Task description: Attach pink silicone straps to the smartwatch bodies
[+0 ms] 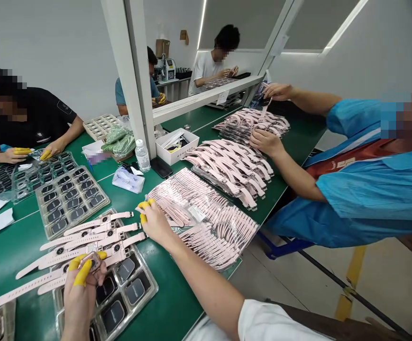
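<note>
My left hand (82, 284), with yellow finger cots, is closed around a small watch body held over a clear tray of dark watch faces (127, 284). My right hand (154, 220), also in yellow cots, pinches a pink strap at the near end of a heap of bagged pink straps (213, 218). Between my hands several assembled pink watches (85, 241) lie in a row across the tray.
A second tray of watch faces (71, 199) lies further left. A person in blue at the right handles more pink strap piles (234, 163). Another in black works at the far left. A water bottle (142, 155), a white box (177, 144) and a post (134, 71) stand mid-table.
</note>
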